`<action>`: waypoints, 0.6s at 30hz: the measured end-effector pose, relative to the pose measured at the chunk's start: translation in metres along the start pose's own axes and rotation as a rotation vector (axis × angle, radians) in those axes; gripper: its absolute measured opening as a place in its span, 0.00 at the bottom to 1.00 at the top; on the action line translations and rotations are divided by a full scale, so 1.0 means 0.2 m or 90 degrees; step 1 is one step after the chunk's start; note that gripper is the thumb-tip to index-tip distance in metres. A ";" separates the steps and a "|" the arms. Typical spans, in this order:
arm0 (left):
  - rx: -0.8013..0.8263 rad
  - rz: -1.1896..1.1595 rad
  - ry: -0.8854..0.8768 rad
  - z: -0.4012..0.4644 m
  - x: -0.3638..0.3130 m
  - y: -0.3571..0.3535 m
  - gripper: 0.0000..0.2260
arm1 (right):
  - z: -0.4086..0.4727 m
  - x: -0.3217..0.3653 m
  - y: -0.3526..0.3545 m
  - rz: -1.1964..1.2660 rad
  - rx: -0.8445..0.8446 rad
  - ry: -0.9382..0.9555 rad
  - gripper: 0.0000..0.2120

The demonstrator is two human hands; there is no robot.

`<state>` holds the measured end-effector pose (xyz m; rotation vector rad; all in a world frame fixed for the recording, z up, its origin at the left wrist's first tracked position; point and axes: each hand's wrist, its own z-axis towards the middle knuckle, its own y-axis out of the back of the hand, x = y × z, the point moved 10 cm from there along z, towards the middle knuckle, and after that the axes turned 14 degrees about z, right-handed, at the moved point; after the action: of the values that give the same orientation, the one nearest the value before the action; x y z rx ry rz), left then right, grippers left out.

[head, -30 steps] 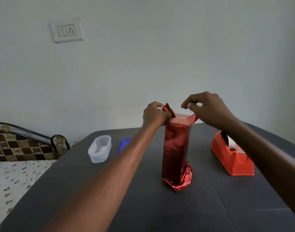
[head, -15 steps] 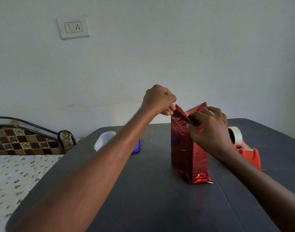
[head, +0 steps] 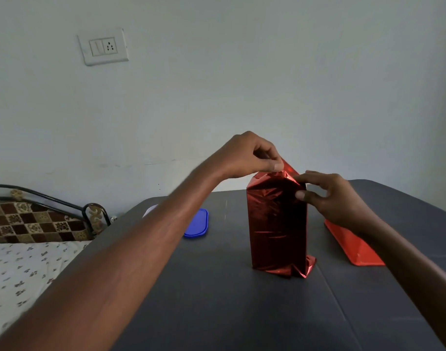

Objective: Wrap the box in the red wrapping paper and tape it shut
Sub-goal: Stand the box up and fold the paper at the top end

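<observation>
Box: the box (head: 277,224) stands upright on end near the middle of the table (head: 242,312), wrapped along its sides in the red wrapping paper (head: 275,198); I cannot see the box itself under the foil.

Left hand: my left hand (head: 249,155) pinches the raised flap at the top of the paper between thumb and fingertips.

Right hand: my right hand (head: 328,196) pinches the upper right corner of the paper, thumb on the near face, fingers curled over the top edge.

Top end: I judge it half folded and not taped; one flap stands up above the rest.

Bottom end: crumpled paper juts out at the base on the right, so the box may not sit flat.

Tip risk: the box is tall and narrow, and a sideways pull from either hand on the top could topple it, the more so on that bunched base.

Tear risk: the foil looks thin and creased; a hard tug at the pinched flap could split it at the corner.

Unfold risk: the tape dispenser (head: 351,244) sits to the right behind my right arm; letting go to reach it may let the stiff foil spring open.

Nearby: a blue lid (head: 198,224) lies to the left, apart from the box.
</observation>
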<state>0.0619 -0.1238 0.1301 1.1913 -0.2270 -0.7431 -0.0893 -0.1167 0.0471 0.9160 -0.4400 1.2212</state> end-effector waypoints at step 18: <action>0.107 0.277 0.032 0.13 -0.09 0.07 0.17 | -0.01 -0.03 -0.01 0.046 0.017 -0.011 0.11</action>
<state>0.0405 -0.1291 0.1569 1.2613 -0.4962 -0.3172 -0.0905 -0.1198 0.0413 0.9407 -0.4751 1.2892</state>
